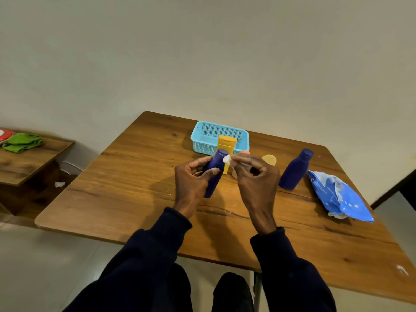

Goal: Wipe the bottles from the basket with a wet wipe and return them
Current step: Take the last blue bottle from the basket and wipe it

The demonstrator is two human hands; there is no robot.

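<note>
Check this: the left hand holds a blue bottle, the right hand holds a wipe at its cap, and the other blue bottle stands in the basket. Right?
One thing is wrong. In the head view the other blue bottle stands on the table, right of the basket, not in it.

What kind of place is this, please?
Probably a plain room in a home: a wooden table by a bare wall, a low side table holding green cloth, and toiletry bottles near a blue basket.
</note>
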